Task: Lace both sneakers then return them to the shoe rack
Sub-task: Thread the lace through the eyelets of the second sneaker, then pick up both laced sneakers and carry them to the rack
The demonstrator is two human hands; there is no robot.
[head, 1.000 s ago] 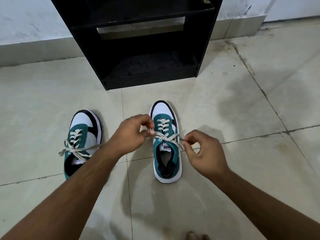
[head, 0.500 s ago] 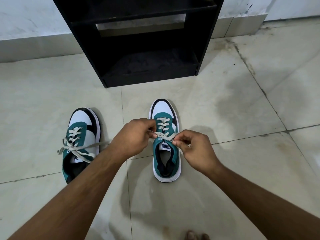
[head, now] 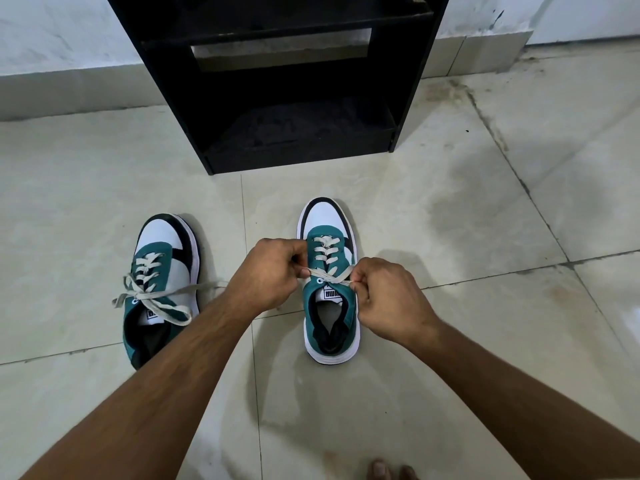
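Observation:
Two teal, white and black sneakers stand on the tiled floor, toes towards the rack. The right sneaker (head: 329,223) sits between my hands, its cream lace (head: 327,273) stretched across the top eyelets. My left hand (head: 268,275) pinches one lace end at the sneaker's left side. On the other side, my right hand (head: 388,296) pinches the other end. The left sneaker (head: 161,244) stands apart to the left, with loose lace ends (head: 166,296) trailing across its opening and over the floor. The black shoe rack (head: 294,81) stands against the wall ahead, its bottom shelf bare.
Pale floor tiles with dark grout lines (head: 498,133) run right of the rack. A white wall with a tiled skirting (head: 69,84) lies behind. Toes of a foot (head: 391,471) show at the bottom edge.
My right hand has moved left, closer to the right sneaker, shortening the stretched lace. The left hand stays at the sneaker's left side. The left sneaker has not moved.

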